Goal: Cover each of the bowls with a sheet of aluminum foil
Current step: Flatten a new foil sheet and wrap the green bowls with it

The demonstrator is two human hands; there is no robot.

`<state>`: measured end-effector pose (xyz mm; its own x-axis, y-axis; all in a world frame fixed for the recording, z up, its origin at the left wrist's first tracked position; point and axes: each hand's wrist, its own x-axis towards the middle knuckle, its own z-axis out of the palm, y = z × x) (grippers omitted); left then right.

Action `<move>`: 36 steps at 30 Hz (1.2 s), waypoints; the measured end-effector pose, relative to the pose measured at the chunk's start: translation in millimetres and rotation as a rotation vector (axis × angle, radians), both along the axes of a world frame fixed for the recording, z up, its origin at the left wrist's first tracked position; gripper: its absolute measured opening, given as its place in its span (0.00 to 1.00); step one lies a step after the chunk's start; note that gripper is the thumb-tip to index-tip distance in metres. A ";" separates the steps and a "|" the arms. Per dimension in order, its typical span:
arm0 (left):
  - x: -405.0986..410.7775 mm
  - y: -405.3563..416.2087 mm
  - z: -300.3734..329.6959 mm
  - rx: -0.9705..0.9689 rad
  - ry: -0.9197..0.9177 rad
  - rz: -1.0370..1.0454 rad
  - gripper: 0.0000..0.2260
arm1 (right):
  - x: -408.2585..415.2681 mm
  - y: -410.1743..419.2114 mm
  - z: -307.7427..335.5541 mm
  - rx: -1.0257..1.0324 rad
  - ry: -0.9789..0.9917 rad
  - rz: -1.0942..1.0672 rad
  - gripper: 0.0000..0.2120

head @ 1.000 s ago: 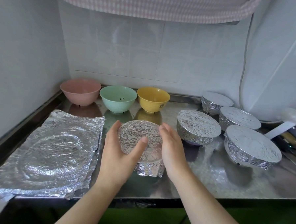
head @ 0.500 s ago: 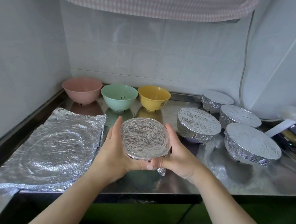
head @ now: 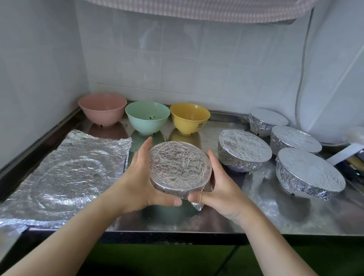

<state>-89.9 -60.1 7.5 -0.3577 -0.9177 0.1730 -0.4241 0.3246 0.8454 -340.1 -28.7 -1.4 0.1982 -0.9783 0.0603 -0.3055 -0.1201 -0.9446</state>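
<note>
- Here, a steel counter (head: 257, 209) fills the view from a head-worn camera, running between tiled walls at its back and left edges.
- A stack of crinkled foil sheets (head: 69, 174) lies flat at the counter's front left corner.
- Four foil-covered bowls (head: 244, 149) stand grouped toward the right edge, their tops sealed flat.
- Three uncovered bowls line the back edge: a pink bowl (head: 102, 110) nearest the left corner, then a green bowl (head: 147, 117), then a yellow bowl (head: 189, 117).
- A fifth wrapped bowl (head: 179, 167) is held above the counter's front middle, tilted toward the camera.
- The left hand (head: 138, 182) and right hand (head: 222, 190) clamp it from either side, fingers curled round its rim, thumbs pressing the foil at the near edge.
- A second ago this bowl sat on the counter while the hands smoothed its top; it has since been lifted clear.
- That suggests this cover is nearly done, with a loose foil corner hanging under the right thumb, and three bowls left to wrap.
</note>
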 end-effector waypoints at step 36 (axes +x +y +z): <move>-50.6 7.1 -8.7 0.116 0.525 0.545 0.16 | 75.8 -17.9 7.4 0.020 -0.442 -0.818 0.19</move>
